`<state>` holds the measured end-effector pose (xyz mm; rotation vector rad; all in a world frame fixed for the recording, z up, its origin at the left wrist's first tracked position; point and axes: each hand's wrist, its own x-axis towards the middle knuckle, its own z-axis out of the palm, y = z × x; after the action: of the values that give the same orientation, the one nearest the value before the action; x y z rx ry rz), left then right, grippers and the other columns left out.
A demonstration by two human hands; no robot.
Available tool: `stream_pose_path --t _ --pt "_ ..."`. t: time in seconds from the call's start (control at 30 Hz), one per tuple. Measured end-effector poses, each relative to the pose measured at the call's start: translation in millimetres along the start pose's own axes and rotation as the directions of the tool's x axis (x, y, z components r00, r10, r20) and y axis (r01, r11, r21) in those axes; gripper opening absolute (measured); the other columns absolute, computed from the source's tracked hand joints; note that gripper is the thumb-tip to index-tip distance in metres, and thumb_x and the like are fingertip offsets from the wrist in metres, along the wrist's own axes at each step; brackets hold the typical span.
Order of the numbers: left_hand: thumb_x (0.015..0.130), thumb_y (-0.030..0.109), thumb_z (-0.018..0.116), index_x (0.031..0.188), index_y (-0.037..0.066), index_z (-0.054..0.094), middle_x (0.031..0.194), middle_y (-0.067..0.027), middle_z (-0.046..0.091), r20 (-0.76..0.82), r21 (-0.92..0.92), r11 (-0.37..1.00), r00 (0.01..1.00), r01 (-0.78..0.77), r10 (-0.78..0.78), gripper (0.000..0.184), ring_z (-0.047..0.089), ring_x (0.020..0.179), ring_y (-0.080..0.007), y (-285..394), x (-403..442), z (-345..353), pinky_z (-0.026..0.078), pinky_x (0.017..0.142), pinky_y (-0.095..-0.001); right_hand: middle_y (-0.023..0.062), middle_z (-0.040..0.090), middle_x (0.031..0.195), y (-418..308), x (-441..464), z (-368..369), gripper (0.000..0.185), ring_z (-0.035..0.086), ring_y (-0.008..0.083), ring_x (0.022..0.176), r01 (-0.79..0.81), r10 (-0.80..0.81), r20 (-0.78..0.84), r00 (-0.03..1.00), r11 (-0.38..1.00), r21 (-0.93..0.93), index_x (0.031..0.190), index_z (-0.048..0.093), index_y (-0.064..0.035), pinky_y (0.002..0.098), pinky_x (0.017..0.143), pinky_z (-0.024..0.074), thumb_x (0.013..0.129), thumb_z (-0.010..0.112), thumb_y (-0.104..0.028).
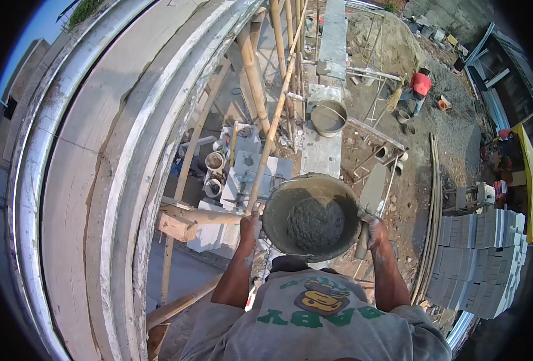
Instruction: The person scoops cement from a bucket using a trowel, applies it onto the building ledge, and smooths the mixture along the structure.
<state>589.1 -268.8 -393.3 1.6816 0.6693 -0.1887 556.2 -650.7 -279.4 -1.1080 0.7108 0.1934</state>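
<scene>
A dark bucket of wet grey mortar is held in front of my chest, its mouth facing up toward me. My left hand is closed at the left rim and my right hand grips the right rim. Grey smears coat the fingers of my right hand. The bucket's wire handle hangs down along its near side. Beyond it, a second bucket stands on a narrow scaffold plank.
To the left runs a long concrete ledge with raised edges. Bamboo poles rise beside it. Far below, a person in a red top bends near buckets. Grey blocks are stacked at lower right.
</scene>
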Motion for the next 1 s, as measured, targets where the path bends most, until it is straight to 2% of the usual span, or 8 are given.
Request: stream_pose_path --t 0.03,0.23,0.47,0.63,0.7,0.8,0.9,1.0 --pt "0.089 0.054 0.054 0.061 -0.003 0.057 0.053 -0.0048 0.052 -0.081 0.058 0.998 0.997 0.013 -0.008 0.063 0.046 0.049 -0.0184 3.6 6.9 10.2 0.038 0.049 -0.0413 0.0111 0.062 0.106 4.8 13.5 -7.4 0.047 0.061 0.0221 0.094 -0.022 0.022 0.013 1.000 1.000 0.022 0.120 0.055 0.0041 0.0330 0.082 0.0491 0.077 0.067 -0.012" --pt "0.090 0.058 0.045 0.061 -0.007 0.057 0.055 -0.0242 0.055 0.010 0.275 0.958 0.997 -0.076 0.077 0.072 0.058 0.056 -0.0392 41.5 29.4 41.5 0.040 0.054 -0.0495 0.0085 0.064 0.097 -7.8 44.4 -7.8 0.038 0.061 0.0224 0.084 -0.012 0.017 -0.050 0.999 0.994 0.104 0.111 0.061 0.0021 0.0364 0.076 0.0494 0.077 0.066 -0.012" --pt "0.087 0.058 0.052 0.067 -0.005 0.059 0.055 -0.0186 0.057 -0.090 0.276 0.955 0.987 -0.106 0.135 0.067 0.059 0.055 -0.0331 40.3 79.2 64.6 0.041 0.054 -0.0457 0.0087 0.063 0.095 -8.6 109.6 -12.0 0.034 0.061 0.0234 0.082 -0.049 0.052 -0.047 0.998 0.996 0.073 0.108 0.063 0.0003 0.0388 0.071 0.0512 0.077 0.067 -0.012" --pt "0.087 0.053 0.057 0.069 0.000 0.061 0.055 -0.0045 0.055 -0.024 0.125 0.989 0.996 0.083 -0.081 0.056 0.052 0.050 -0.0161 51.2 98.3 77.4 0.038 0.048 -0.0363 0.0079 0.064 0.092 -7.2 154.9 -2.5 0.035 0.061 0.0202 0.077 -0.061 0.063 -0.061 0.996 0.998 0.024 0.109 0.063 -0.0014 0.0357 0.070 0.0508 0.078 0.068 -0.017" --pt "0.087 0.058 0.053 0.080 0.005 0.062 0.052 0.0000 0.048 0.000 -0.035 0.973 0.974 0.227 -0.227 0.054 0.045 0.041 -0.0127 51.0 113.1 94.4 0.032 0.037 -0.0301 0.0079 0.064 0.092 -1.9 193.6 -6.1 0.033 0.061 0.0190 0.077 -0.230 0.229 -0.090 0.969 0.973 0.007 0.108 0.063 -0.0007 0.0350 0.071 0.0506 0.079 0.067 -0.018" --pt "0.089 0.058 0.049 0.081 0.009 0.058 0.053 0.0002 0.049 -0.059 0.024 0.856 0.856 0.516 -0.514 0.052 0.042 0.038 -0.0136 33.1 153.3 124.1 0.033 0.036 -0.0287 0.0101 0.064 0.096 0.4 235.6 -2.0 0.037 0.063 0.0214 0.082 -0.216 0.197 -0.169 0.966 0.971 -0.103 0.108 0.061 -0.0004 0.0337 0.071 0.0520 0.077 0.071 -0.018" --pt "0.090 0.059 0.047 0.079 0.010 0.057 0.052 0.0014 0.047 -0.004 -0.066 0.843 0.845 0.534 -0.535 0.051 0.039 0.038 -0.0128 10.0 194.5 155.4 0.030 0.036 -0.0281 0.0109 0.065 0.098 20.4 297.1 -13.5 0.038 0.064 0.0203 0.084 -0.202 0.174 -0.192 0.966 0.969 -0.143 0.109 0.060 0.0001 0.0331 0.071 0.0525 0.078 0.071 -0.017" --pt "0.090 0.060 0.046 0.088 0.010 0.061 0.056 0.0024 0.048 -0.042 0.031 0.816 0.816 0.578 -0.576 0.052 0.044 0.045 -0.0113 -6.8 246.7 204.7 0.036 0.041 -0.0279 0.0093 0.063 0.096 50.9 366.4 -34.9 0.044 0.063 0.0214 0.082 -0.280 0.275 -0.236 0.932 0.960 0.015 0.118 0.055 0.0011 0.0332 0.070 0.0523 0.080 0.069 -0.017"
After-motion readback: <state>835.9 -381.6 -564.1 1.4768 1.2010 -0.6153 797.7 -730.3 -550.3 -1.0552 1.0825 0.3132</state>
